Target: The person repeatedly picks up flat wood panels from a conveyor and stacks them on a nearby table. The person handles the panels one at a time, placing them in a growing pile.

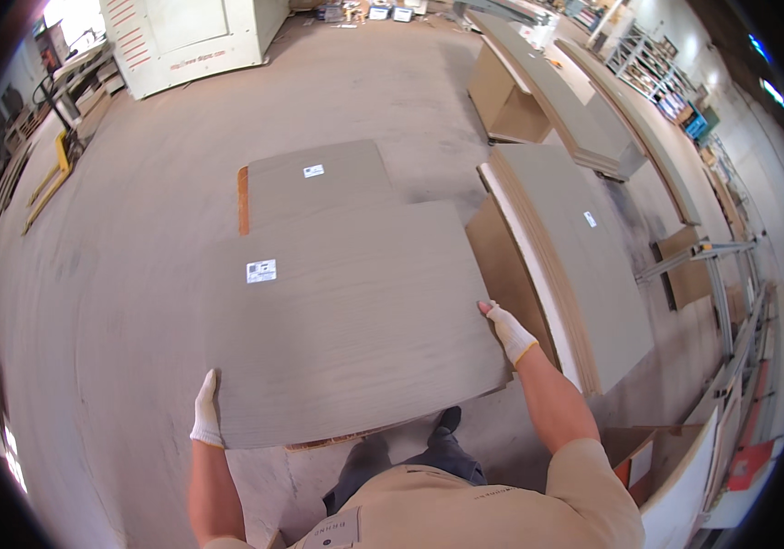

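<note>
Between my two gloved hands is a large grey-brown wood panel (355, 329) with a white label (261, 271) near its far left corner. My left hand (207, 412) grips its left edge close to the near corner, fingers hidden beneath. At the right edge my right hand (509, 331) holds it, the thumb tip bare and the other fingers out of sight under the board. Beyond it lies another grey-brown panel (319, 188), labelled too, partly covered by the one I hold. An orange-brown strip (244, 201) shows along that panel's left side.
To the right stands a stack of panels (575, 247) with layered edges. Behind it are long boards on a support (538, 78). A yellow pallet jack (61, 165) is at far left, near a large white machine cabinet (195, 46). Metal rails (712, 274) run along the right side.
</note>
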A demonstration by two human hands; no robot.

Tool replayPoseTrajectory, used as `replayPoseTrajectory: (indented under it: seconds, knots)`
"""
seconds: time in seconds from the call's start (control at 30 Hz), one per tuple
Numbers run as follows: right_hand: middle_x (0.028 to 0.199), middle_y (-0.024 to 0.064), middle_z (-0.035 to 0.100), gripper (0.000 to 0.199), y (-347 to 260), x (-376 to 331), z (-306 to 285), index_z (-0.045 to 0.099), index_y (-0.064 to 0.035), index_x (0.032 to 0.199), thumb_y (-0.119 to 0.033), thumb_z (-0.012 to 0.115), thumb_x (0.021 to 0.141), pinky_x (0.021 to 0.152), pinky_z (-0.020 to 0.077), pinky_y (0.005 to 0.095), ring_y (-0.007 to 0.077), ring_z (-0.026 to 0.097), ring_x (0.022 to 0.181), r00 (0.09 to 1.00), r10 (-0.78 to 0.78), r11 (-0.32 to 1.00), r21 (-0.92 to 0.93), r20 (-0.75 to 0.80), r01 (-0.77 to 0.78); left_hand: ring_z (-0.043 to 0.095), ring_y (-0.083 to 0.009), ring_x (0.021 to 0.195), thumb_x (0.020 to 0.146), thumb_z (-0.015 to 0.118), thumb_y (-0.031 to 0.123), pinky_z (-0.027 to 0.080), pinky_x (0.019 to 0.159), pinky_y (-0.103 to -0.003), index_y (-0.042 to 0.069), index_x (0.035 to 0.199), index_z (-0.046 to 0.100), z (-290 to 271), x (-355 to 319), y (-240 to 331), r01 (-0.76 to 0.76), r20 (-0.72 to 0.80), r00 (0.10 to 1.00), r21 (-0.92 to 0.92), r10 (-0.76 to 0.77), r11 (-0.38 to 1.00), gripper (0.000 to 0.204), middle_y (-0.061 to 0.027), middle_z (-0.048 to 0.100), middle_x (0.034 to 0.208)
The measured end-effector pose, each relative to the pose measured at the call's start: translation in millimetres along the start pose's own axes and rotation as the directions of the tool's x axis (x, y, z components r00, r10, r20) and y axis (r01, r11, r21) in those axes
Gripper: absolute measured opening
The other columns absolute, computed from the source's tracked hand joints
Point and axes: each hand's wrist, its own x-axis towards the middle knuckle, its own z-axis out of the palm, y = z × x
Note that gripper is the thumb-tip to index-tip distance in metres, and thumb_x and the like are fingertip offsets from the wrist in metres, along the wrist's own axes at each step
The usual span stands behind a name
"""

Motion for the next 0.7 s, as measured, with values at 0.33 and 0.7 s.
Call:
replayPoseTrajectory:
  seconds: [0.33, 0.7]
  knots:
    - [0.174, 0.0148, 0.030, 0.089, 9, 25, -17, 0.032, -0.0049, 0.167, -0.067, 0.045, 0.104, 0.131, 0.0192, 0.0403, 0.0264, 0.026, 0.162, 0.985, -0.138, 0.811, -0.559, 0.104, 0.173, 0.054, -0.0354, 0.138, 0.104, 0.044, 0.067, 0.046, 0.114, -0.050, 0.005, 0.159, 0.045, 38, -1, 28, 0.076, 0.260, 0.958, 0.167, -0.118, 0.983, 0.083, -0.0142, 0.054, 0.155]
    - [0.158, 0.0242, 0.048, 0.066, 39, -112, -79, 0.050, -0.0029, 0.154, -0.033, 0.061, 0.097, 0.117, 0.0450, 0.0455, 0.0409, 0.052, 0.141, 0.774, -0.610, 0.431, -0.750, 0.168, 0.502, 0.061, -0.0357, 0.129, 0.104, 0.066, 0.047, 0.050, 0.111, -0.046, -0.002, 0.144, 0.061, 107, -78, 24, -0.106, 0.058, 0.489, 0.994, 0.870, -0.007, 0.064, -0.0219, 0.064, 0.141]
